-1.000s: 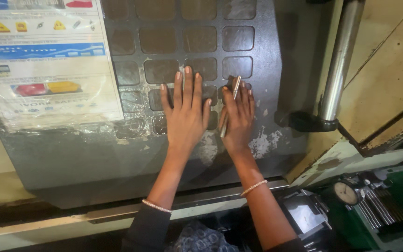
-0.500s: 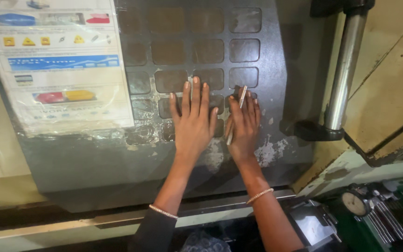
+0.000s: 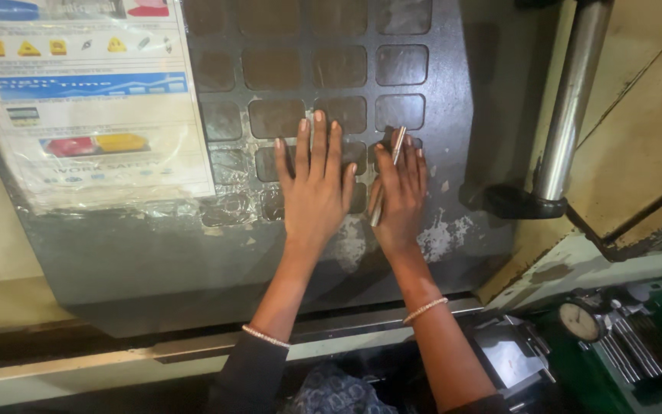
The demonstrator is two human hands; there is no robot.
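Grey machine door panel (image 3: 155,253) with a grid of recessed square pockets, all empty as far as visible. Left hand (image 3: 316,188) spread flat on it. Right hand (image 3: 401,195) flat too, fingers pinning a thin metal rod (image 3: 389,172) against the panel. Rod looks stiff, light, slick; best pinched mid-length, just above the palm.

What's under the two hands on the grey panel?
Left hand and right hand lie flat on the grey panel, covering several square pads. A thin metal rod lies against the right hand.
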